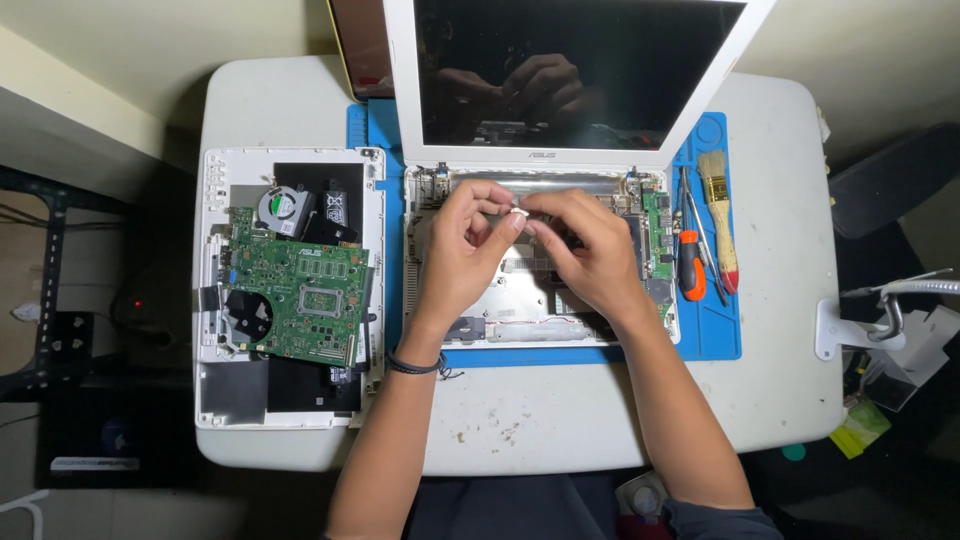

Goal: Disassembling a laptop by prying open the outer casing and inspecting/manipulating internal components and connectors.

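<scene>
Together, both hands meet over the opened laptop base [530, 300] on the blue mat [712, 330]. Left hand [462, 248] and right hand [590, 250] bend at the wrist, forearms angling inward, fingertips pinched shut on a small white part [519, 212] held between them just below the screen hinge.
</scene>
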